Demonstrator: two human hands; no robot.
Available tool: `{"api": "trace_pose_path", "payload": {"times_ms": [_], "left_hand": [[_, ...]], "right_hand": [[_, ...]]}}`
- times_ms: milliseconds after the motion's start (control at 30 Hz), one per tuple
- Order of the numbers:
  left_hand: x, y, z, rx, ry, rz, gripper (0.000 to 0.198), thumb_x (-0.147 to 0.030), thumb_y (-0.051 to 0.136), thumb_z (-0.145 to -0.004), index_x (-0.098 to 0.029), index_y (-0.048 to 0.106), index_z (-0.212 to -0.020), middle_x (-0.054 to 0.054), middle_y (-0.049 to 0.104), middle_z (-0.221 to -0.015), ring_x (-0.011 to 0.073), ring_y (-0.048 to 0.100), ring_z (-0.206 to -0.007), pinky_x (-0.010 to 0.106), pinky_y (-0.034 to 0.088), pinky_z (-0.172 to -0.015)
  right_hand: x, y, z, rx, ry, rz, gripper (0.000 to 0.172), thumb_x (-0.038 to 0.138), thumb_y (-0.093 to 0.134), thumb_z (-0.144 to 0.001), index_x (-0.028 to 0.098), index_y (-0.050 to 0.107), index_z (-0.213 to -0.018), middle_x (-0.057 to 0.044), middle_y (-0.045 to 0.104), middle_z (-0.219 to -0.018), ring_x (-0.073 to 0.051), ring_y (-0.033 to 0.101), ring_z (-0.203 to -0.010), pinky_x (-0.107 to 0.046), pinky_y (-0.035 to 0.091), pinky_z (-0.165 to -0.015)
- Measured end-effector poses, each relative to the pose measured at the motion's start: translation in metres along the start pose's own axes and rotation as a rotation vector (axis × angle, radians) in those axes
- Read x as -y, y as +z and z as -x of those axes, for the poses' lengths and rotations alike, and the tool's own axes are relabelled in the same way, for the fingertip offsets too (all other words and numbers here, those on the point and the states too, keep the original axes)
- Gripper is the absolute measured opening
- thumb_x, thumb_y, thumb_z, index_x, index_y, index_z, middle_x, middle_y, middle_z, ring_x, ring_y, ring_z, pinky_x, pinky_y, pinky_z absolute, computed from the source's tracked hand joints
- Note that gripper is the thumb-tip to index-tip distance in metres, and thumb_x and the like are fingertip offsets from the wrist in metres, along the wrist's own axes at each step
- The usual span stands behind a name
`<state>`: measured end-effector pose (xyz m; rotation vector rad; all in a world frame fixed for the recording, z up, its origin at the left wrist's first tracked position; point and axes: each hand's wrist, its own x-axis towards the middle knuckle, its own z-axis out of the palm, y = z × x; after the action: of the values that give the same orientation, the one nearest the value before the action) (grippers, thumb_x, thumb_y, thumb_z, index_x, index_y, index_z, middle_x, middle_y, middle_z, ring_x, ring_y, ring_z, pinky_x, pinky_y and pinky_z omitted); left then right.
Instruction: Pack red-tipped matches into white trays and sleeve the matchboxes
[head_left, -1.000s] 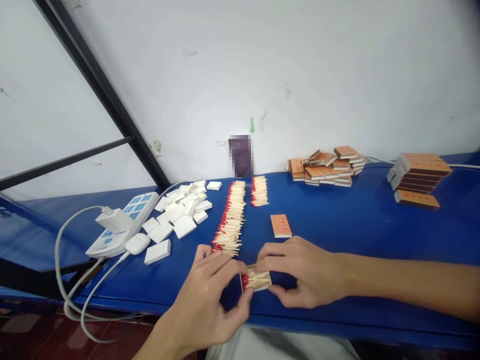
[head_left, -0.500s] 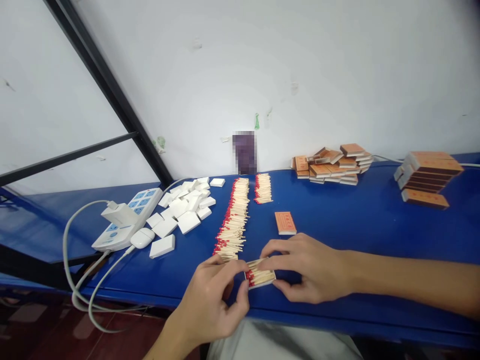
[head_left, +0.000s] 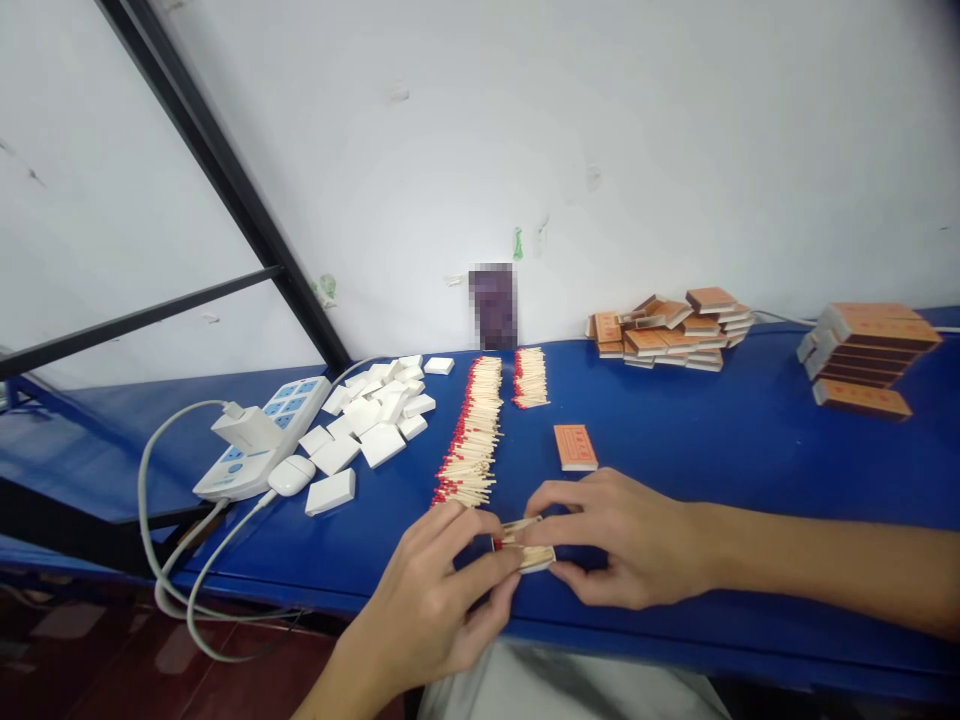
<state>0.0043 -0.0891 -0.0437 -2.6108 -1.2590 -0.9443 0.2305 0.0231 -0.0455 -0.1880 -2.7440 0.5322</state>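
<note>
Both my hands meet over a small white tray of matches (head_left: 534, 552) near the blue table's front edge. My left hand (head_left: 442, 590) pinches the tray's left end, its fingers covering the red match heads. My right hand (head_left: 611, 535) grips the tray's right end between thumb and fingers. A long row of loose red-tipped matches (head_left: 472, 430) runs away from my hands toward the wall, and a shorter bunch of matches (head_left: 529, 378) lies beside it. One orange matchbox sleeve (head_left: 575, 447) lies flat just beyond my right hand.
A heap of white inner trays (head_left: 371, 420) lies to the left, beside a power strip (head_left: 259, 445) with cables hanging off the blue table (head_left: 735, 450). Orange matchboxes (head_left: 675, 330) are piled at the back, and a stack of boxes (head_left: 870, 355) stands far right.
My left hand's fingers have slid right over the tray's match heads, hiding most of them. The view has shifted a little to the left.
</note>
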Motion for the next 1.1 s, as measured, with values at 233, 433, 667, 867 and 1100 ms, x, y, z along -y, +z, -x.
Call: {"api": "trace_pose_path", "payload": {"times_ms": [233, 433, 667, 867, 1100], "left_hand": [[-0.0002, 0.0015, -0.0014, -0.022, -0.019, 0.020, 0.023, -0.008, 0.060, -0.088, -0.020, 0.069, -0.104, 0.007, 0.068, -0.097, 0.0188, 0.062, -0.085, 0.036, 0.055, -0.078], [-0.0018, -0.0001, -0.0033, -0.037, 0.000, 0.024, 0.022, -0.007, 0.060, -0.087, -0.019, 0.069, -0.104, 0.008, 0.070, -0.100, 0.0197, 0.064, -0.088, 0.036, 0.056, -0.079], [-0.0018, 0.0019, -0.0031, -0.063, -0.007, 0.045, 0.022, -0.007, 0.061, -0.087, -0.019, 0.068, -0.104, 0.008, 0.071, -0.097, 0.0200, 0.064, -0.086, 0.037, 0.056, -0.079], [-0.0009, 0.0029, -0.0019, -0.071, -0.016, 0.044, 0.026, -0.006, 0.062, -0.085, -0.019, 0.065, -0.108, 0.007, 0.071, -0.097, 0.0201, 0.064, -0.086, 0.038, 0.056, -0.081], [-0.0004, 0.0044, -0.0001, -0.062, -0.007, 0.055, 0.021, -0.006, 0.063, -0.085, -0.017, 0.066, -0.103, 0.007, 0.070, -0.097, 0.0194, 0.064, -0.087, 0.037, 0.055, -0.080]], "right_hand": [[0.0037, -0.0037, -0.0013, 0.018, 0.004, 0.019, 0.030, 0.024, 0.055, -0.090, 0.027, 0.068, -0.116, -0.004, 0.065, -0.117, -0.014, 0.064, -0.083, -0.027, 0.047, -0.073], [0.0039, -0.0013, -0.0004, -0.002, -0.066, 0.158, 0.034, 0.025, 0.051, -0.094, 0.023, 0.061, -0.126, -0.007, 0.066, -0.117, -0.015, 0.065, -0.081, -0.029, 0.045, -0.070], [0.0057, 0.0003, -0.0008, 0.005, -0.088, 0.267, 0.035, 0.025, 0.047, -0.095, 0.018, 0.057, -0.128, -0.007, 0.069, -0.112, -0.016, 0.063, -0.076, -0.031, 0.041, -0.066], [0.0025, 0.0031, 0.0020, -0.090, -0.048, 0.171, 0.024, 0.025, 0.055, -0.089, 0.019, 0.063, -0.110, -0.004, 0.071, -0.112, -0.015, 0.064, -0.075, -0.029, 0.041, -0.067], [0.0010, 0.0059, 0.0042, -0.142, -0.055, 0.127, 0.021, 0.026, 0.056, -0.090, 0.020, 0.064, -0.109, -0.003, 0.073, -0.111, -0.014, 0.068, -0.080, -0.028, 0.043, -0.068]]}}
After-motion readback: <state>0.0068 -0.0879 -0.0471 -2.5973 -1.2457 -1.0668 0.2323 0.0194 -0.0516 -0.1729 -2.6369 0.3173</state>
